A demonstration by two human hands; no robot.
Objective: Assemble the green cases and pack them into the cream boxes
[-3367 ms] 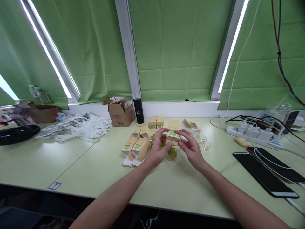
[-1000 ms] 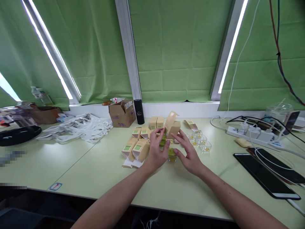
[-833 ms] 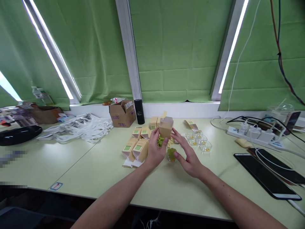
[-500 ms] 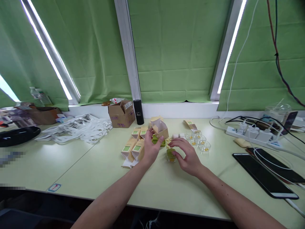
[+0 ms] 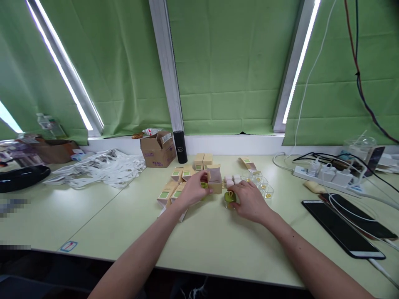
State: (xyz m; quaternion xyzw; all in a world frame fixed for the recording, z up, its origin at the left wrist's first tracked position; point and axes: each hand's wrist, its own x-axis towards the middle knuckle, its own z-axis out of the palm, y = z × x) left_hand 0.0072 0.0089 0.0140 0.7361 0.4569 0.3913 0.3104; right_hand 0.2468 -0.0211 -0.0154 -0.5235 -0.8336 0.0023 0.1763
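Observation:
My left hand (image 5: 193, 191) holds a small open kraft-paper box (image 5: 215, 187) by its left side, low over the table, with its white inside showing. Just to the right, my right hand (image 5: 252, 202) has its fingers closed around a small clear cup with a green content or top (image 5: 230, 198). A pale yellow ring-like shape shows on the green. Something green (image 5: 203, 185) peeks out behind my left hand, mostly hidden. Small pinkish-white pieces (image 5: 230, 183) lie beyond my right hand, beside several clear cups (image 5: 263, 182) with yellow bits inside.
Several kraft boxes with green labels (image 5: 166, 192) stand left of my hands, with two more boxes (image 5: 203, 161) behind. A flattened box (image 5: 248, 163), black cylinder (image 5: 180, 147), carton (image 5: 158, 150) and white straps (image 5: 102, 168) lie around. Phones (image 5: 343, 228) and a power strip (image 5: 324, 176) are right.
My left hand has brought the kraft box down and turned it more upright. My right hand has moved slightly right with the green-topped cup, and its fingers have closed further around it.

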